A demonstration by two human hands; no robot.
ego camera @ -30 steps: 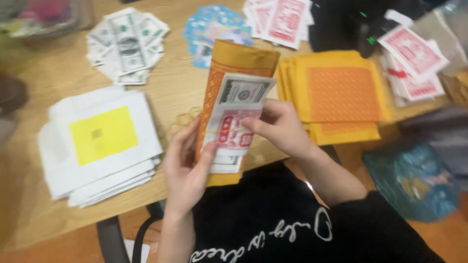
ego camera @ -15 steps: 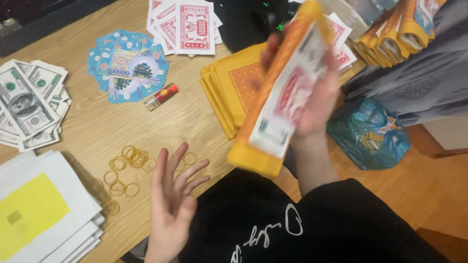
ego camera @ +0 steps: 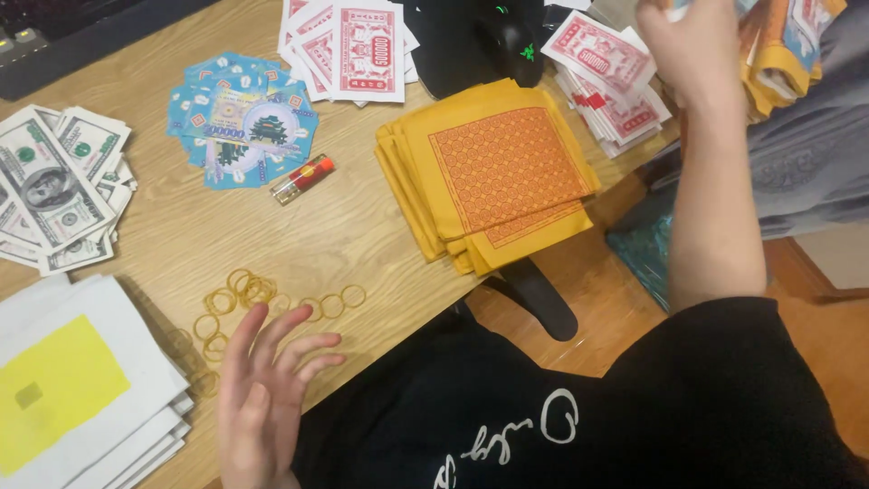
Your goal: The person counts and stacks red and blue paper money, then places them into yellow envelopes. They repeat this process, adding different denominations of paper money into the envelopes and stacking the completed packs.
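Left hand [ego camera: 262, 398] is held open, fingers spread, nothing gripped; it is hovering over the desk edge just beside the rubber bands [ego camera: 249, 303]. Right hand [ego camera: 692, 45] is raised to the upper right, at the bundles [ego camera: 783, 45] of yellow-wrapped notes stacked off the desk. Its fingers are cut off by the frame edge, so whether anything is gripped cannot be told.

Progress, as a judgement: several bundles are already wrapped and stacked at the right, so part of the work appears done. Plenty is left: loose piles are spread all over the desk and the bands lie unused, scattered near the front edge.

What is laid out:
- yellow sheets [ego camera: 493, 172] with an orange patterned panel, stacked at the front right corner, overhanging the edge slightly
- red-and-white notes [ego camera: 353, 45] fanned at top centre, a second pile [ego camera: 606, 81] to the right
- blue notes [ego camera: 240, 127] fanned left of centre, a small red lighter [ego camera: 303, 178] just beside them
- green-grey notes [ego camera: 54, 190] at the left edge
- white sheets [ego camera: 81, 398] with a yellow square, stacked bottom left

Surface: light wood-grain desk [ego camera: 362, 244]. A dark mouse [ego camera: 516, 41] on a black pad and a keyboard corner are seen at the back. Below the desk: orange-brown floor, a chair base, a blue bag [ego camera: 647, 244].
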